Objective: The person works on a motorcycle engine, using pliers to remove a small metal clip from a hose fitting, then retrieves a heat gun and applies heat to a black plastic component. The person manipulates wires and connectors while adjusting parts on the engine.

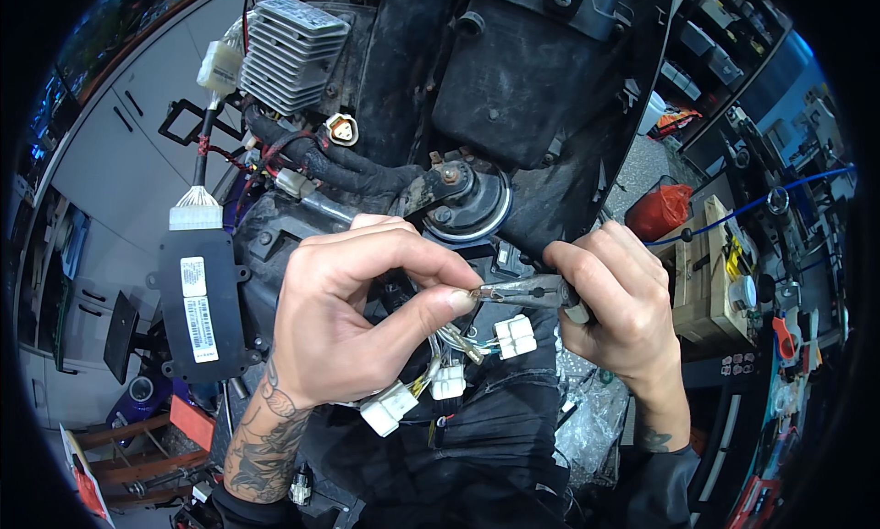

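Pliers (530,292), likely stiff, best gripped by handles (575,308): I see right hand (621,307) wrapped there, left hand (344,314) pinching a tiny unclear piece (478,293).

Two hands (339,318); one pair of pliers (532,292); three white connectors (390,409) below hands; one finned metal block (289,57).
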Demonstrator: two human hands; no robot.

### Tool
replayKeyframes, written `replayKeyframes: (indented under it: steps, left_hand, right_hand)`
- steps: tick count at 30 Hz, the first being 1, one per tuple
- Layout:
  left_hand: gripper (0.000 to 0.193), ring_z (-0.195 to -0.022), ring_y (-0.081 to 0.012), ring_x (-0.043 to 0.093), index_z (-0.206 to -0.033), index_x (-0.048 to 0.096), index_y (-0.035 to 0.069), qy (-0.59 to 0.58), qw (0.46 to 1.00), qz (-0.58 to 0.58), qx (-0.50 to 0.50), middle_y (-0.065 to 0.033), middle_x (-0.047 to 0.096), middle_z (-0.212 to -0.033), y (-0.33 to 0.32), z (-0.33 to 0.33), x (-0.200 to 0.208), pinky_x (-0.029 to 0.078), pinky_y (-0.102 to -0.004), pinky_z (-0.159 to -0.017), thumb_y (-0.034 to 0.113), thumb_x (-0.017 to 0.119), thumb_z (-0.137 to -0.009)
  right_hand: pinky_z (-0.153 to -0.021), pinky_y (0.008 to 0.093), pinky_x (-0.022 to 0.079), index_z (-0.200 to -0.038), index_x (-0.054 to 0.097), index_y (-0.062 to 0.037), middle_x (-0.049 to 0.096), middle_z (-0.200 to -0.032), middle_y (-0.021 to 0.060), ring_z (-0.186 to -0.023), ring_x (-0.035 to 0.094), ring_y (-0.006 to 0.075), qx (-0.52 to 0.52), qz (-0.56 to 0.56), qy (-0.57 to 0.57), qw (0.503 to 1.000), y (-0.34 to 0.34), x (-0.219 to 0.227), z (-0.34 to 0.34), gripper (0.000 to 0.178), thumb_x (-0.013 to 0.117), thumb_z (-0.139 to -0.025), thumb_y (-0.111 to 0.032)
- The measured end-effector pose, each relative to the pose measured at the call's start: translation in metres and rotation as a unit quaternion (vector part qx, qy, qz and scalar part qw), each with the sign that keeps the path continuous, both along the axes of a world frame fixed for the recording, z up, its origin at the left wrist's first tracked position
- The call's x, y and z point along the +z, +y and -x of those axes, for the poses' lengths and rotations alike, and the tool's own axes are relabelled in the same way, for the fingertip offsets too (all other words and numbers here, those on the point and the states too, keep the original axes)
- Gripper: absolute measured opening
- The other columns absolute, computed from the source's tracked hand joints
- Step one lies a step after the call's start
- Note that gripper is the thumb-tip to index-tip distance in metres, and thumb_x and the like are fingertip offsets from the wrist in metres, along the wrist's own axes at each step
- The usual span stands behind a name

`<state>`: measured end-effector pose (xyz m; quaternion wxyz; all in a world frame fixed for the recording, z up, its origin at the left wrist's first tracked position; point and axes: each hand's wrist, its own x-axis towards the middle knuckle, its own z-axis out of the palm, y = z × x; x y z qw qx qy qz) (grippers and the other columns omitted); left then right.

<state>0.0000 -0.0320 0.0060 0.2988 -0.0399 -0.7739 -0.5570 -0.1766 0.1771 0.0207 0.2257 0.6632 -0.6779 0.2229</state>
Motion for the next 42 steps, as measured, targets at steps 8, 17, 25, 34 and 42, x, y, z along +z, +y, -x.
replayKeyframes:
  steps: [8,17,25,34,42]
  left_hand:
    - [0.016,-0.081,-0.0176,0.070,-0.095,0.080,-0.004,0.005,0.999,0.035,0.001,-0.0096,0.078,-0.086,0.002,0.005,0.001,0.052,-0.0323,-0.081,-0.009,0.084,-0.081]
    - [0.013,-0.075,-0.0185,0.074,-0.094,0.081,0.003,0.014,0.996,0.092,0.000,-0.0057,0.079,-0.082,-0.001,0.008,0.002,0.048,-0.0328,-0.079,-0.001,0.086,-0.083]
    - [0.014,-0.075,-0.0183,0.073,-0.093,0.082,0.003,0.012,0.996,0.092,0.001,-0.0059,0.080,-0.084,-0.002,0.006,0.003,0.048,-0.0327,-0.079,-0.002,0.086,-0.081]
    - [0.015,-0.075,-0.0186,0.074,-0.093,0.082,0.003,0.022,0.996,0.089,-0.006,-0.0063,0.082,-0.087,-0.002,0.006,0.002,0.049,-0.0325,-0.080,-0.004,0.086,-0.080]
    - [0.015,-0.077,-0.0179,0.074,-0.093,0.081,0.002,0.023,0.999,0.020,0.014,-0.0074,0.081,-0.086,0.002,0.002,0.002,0.050,-0.0331,-0.080,-0.005,0.084,-0.081]
  right_hand:
    - [-0.068,0.0405,0.046,-0.109,0.074,-0.0011,0.056,-0.086,0.0076,-0.075,0.057,0.0266,-0.001,-0.023,-0.015,1.000,0.009,0.007,0.004,0.044,0.075,-0.066,0.001]
    - [-0.071,0.0388,0.045,-0.111,0.076,-0.0036,0.055,-0.087,0.0050,-0.078,0.057,0.0236,0.020,-0.027,0.032,0.999,0.004,0.018,0.010,0.036,0.077,-0.075,-0.001]
    - [-0.066,0.0379,0.043,-0.106,0.077,-0.0039,0.055,-0.084,0.0044,-0.075,0.056,0.0218,0.021,-0.003,0.052,0.998,0.002,0.011,0.009,0.030,0.077,-0.076,-0.002]
    - [-0.064,0.0375,0.042,-0.103,0.076,-0.0038,0.055,-0.082,0.0042,-0.073,0.055,0.0210,0.014,0.000,0.057,0.998,0.002,0.010,0.008,0.027,0.075,-0.076,-0.004]
    - [-0.069,0.0392,0.047,-0.111,0.076,-0.0017,0.060,-0.087,0.0071,-0.077,0.059,0.0260,0.037,0.022,0.000,0.999,-0.002,0.010,0.008,0.039,0.076,-0.072,-0.001]
